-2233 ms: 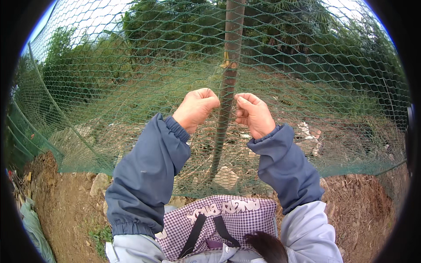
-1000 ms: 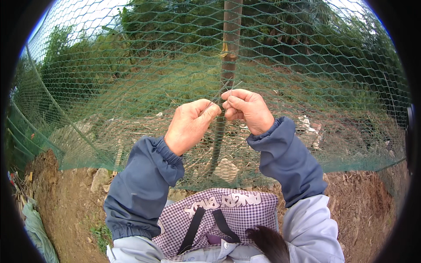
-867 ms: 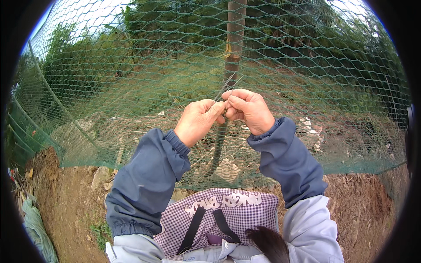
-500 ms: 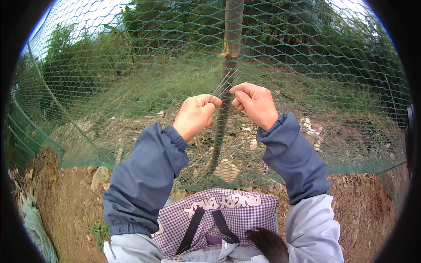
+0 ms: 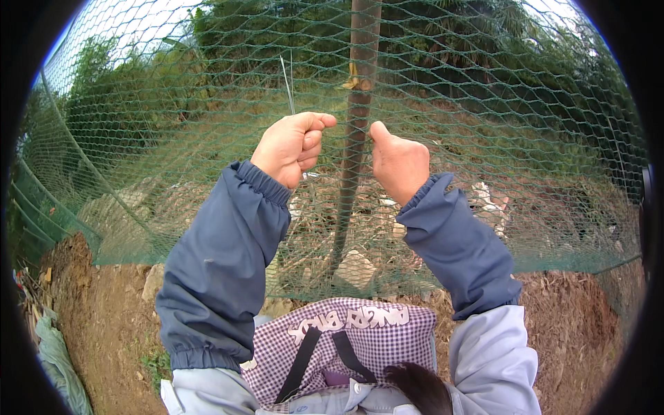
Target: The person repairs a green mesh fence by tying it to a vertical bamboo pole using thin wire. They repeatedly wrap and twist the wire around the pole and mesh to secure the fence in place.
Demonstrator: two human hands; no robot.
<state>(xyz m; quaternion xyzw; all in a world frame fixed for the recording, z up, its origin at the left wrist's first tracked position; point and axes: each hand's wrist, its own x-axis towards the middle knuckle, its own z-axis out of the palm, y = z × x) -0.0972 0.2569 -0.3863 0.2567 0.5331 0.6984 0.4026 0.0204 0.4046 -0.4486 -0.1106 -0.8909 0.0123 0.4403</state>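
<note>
Left grip pinches wires, ends now swung clear, left of the pole; right grip, fingers hidden, I can't read.

Thin wires with a metallic sheen show against green netting of plastic-looking cord, beside a matt brown pole that looks like wood. My navy oversleeves are smooth, dull cloth; the checked fabric at my waist looks woven, the earth rough.
</note>
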